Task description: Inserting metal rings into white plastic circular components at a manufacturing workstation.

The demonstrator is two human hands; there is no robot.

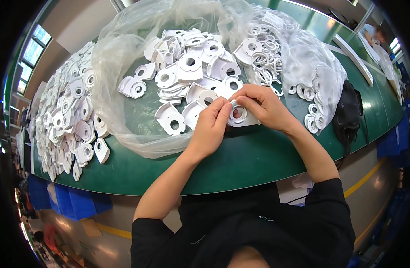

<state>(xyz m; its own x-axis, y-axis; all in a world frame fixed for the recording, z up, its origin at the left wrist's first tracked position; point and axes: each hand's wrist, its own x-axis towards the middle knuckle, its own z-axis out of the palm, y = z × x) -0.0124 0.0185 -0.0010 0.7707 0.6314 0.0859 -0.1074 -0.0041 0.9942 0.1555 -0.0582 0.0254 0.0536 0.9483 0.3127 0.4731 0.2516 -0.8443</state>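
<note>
My left hand (211,126) and my right hand (263,107) meet over the green table (240,161). Together they pinch a flat white plastic part (240,115) with a round hole, a white ring seated on it. Just beyond my hands lies a heap of similar white plastic parts (189,71) on a clear plastic sheet (120,67). To the right of that heap sits a pile of loose white rings (265,56).
A long stack of white parts (69,120) runs along the table's left side. More rings (313,114) lie in clear plastic at the right, beside a black bag (350,114). Blue crates (69,201) stand below the table's near edge.
</note>
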